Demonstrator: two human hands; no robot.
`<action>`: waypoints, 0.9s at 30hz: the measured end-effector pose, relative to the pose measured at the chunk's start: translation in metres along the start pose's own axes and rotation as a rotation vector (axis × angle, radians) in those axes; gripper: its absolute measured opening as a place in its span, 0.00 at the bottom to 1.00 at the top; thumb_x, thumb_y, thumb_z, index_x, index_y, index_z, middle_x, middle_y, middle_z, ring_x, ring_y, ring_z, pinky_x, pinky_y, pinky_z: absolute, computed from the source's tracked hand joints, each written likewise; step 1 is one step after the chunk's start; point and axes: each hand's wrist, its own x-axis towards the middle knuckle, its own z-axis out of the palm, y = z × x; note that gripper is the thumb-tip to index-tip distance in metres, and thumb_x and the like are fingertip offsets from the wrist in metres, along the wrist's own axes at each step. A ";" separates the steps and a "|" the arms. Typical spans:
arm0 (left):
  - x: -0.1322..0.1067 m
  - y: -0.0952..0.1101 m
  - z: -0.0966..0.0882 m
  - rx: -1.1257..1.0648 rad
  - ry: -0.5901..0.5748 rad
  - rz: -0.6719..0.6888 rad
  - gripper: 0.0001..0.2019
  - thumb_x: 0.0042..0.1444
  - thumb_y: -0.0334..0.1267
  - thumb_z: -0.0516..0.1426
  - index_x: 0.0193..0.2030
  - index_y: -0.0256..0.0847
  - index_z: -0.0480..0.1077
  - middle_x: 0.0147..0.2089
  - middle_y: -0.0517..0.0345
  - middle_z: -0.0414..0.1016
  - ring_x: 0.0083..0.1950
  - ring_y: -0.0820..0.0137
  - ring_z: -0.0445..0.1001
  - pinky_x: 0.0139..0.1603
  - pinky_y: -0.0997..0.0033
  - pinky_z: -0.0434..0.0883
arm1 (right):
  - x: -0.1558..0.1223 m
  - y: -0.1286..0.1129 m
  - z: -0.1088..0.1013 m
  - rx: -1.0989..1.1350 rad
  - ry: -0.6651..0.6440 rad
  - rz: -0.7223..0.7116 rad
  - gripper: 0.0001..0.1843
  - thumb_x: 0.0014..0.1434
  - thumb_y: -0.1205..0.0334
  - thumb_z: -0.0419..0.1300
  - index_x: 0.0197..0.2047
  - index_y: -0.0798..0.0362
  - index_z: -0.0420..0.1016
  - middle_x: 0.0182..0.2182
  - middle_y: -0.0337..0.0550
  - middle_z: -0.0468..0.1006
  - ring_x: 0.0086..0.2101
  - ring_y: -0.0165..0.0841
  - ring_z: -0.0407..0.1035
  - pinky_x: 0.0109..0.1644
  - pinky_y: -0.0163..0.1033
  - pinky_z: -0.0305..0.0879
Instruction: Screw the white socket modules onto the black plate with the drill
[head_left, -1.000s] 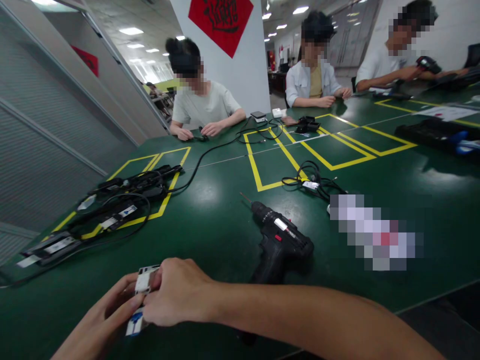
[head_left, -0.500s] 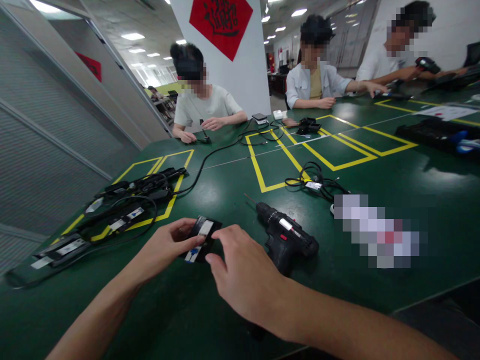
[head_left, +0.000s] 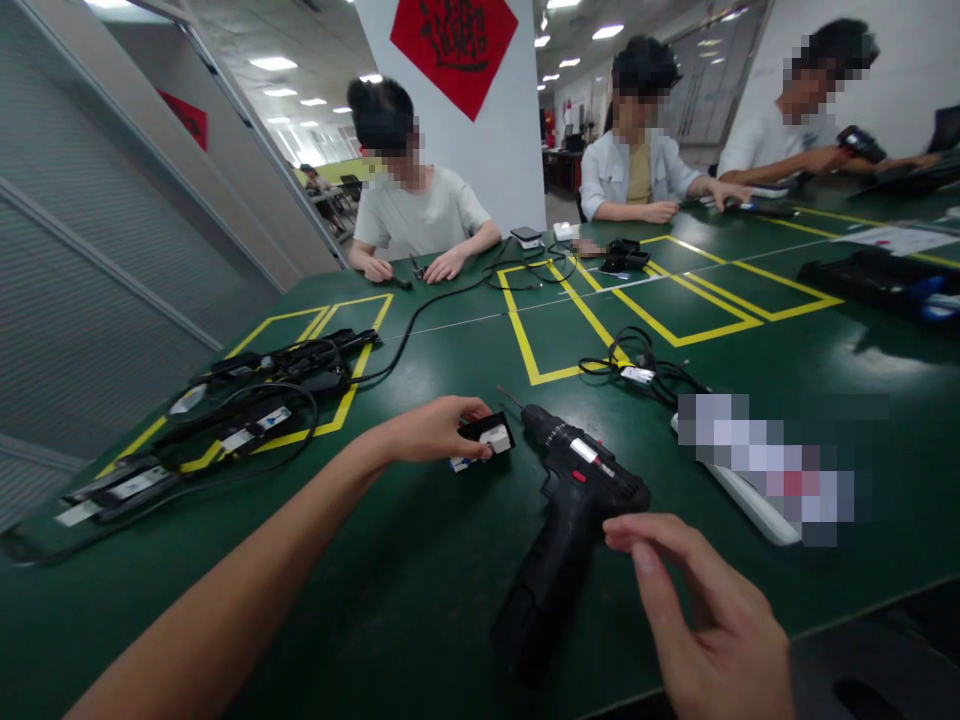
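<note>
My left hand [head_left: 435, 430] stretches out over the green table [head_left: 420, 540] and grips a small black adapter block with a white label [head_left: 487, 440], holding it down on the table just left of the drill's bit. A black cordless drill [head_left: 566, 510] lies on its side in front of me, handle toward me. Close to the drill's handle, my right hand [head_left: 705, 610] hovers with fingers loosely spread and holds nothing.
Several black adapters with cables [head_left: 240, 410] lie in a yellow-taped box at the left. A coiled cable [head_left: 637, 365] and a white power strip [head_left: 750, 490] sit to the right. Three people sit along the table's far side. Black trays [head_left: 870, 275] lie far right.
My left hand carried the adapter block from near my body forward to the drill's bit. My right hand let go of it and drew back to the right, beside the drill handle.
</note>
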 end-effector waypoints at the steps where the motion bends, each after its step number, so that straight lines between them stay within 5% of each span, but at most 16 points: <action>1: 0.000 0.001 0.000 0.009 -0.005 0.005 0.23 0.47 0.48 0.61 0.49 0.40 0.69 0.46 0.54 0.75 0.44 0.64 0.73 0.42 0.67 0.68 | -0.002 0.002 0.000 -0.002 0.007 0.006 0.10 0.61 0.67 0.53 0.43 0.47 0.70 0.38 0.37 0.76 0.40 0.28 0.72 0.44 0.33 0.68; 14: 0.002 -0.006 -0.008 -0.024 -0.097 0.056 0.30 0.47 0.49 0.63 0.57 0.44 0.63 0.57 0.52 0.69 0.56 0.61 0.68 0.56 0.62 0.64 | -0.020 0.023 0.011 -0.036 -0.042 0.093 0.08 0.62 0.65 0.53 0.44 0.49 0.71 0.39 0.41 0.76 0.39 0.30 0.72 0.43 0.35 0.69; 16: -0.002 -0.001 -0.008 0.010 0.016 0.065 0.29 0.49 0.51 0.61 0.57 0.44 0.63 0.58 0.51 0.68 0.57 0.60 0.67 0.56 0.61 0.63 | -0.023 0.026 0.010 -0.033 -0.050 0.086 0.08 0.62 0.65 0.53 0.44 0.49 0.71 0.38 0.41 0.76 0.39 0.30 0.73 0.43 0.35 0.69; 18: -0.011 0.014 -0.005 0.093 0.247 0.075 0.25 0.53 0.54 0.56 0.53 0.42 0.65 0.55 0.50 0.69 0.54 0.60 0.68 0.53 0.60 0.65 | -0.026 0.028 0.009 -0.020 -0.062 0.079 0.08 0.62 0.65 0.53 0.44 0.49 0.70 0.38 0.41 0.76 0.39 0.30 0.73 0.43 0.33 0.69; 21: -0.035 0.049 0.015 0.255 0.446 0.007 0.21 0.61 0.55 0.46 0.42 0.40 0.69 0.42 0.51 0.73 0.42 0.62 0.71 0.43 0.61 0.66 | -0.030 0.032 0.010 -0.004 -0.082 0.110 0.08 0.62 0.65 0.53 0.43 0.48 0.70 0.38 0.40 0.76 0.39 0.28 0.73 0.43 0.30 0.69; 27: -0.066 0.092 0.098 0.272 0.123 -0.239 0.31 0.54 0.66 0.42 0.35 0.41 0.70 0.33 0.45 0.75 0.34 0.54 0.75 0.31 0.58 0.64 | -0.029 0.040 0.017 -0.113 -0.220 0.200 0.12 0.63 0.59 0.52 0.47 0.51 0.71 0.46 0.46 0.74 0.45 0.33 0.72 0.45 0.34 0.72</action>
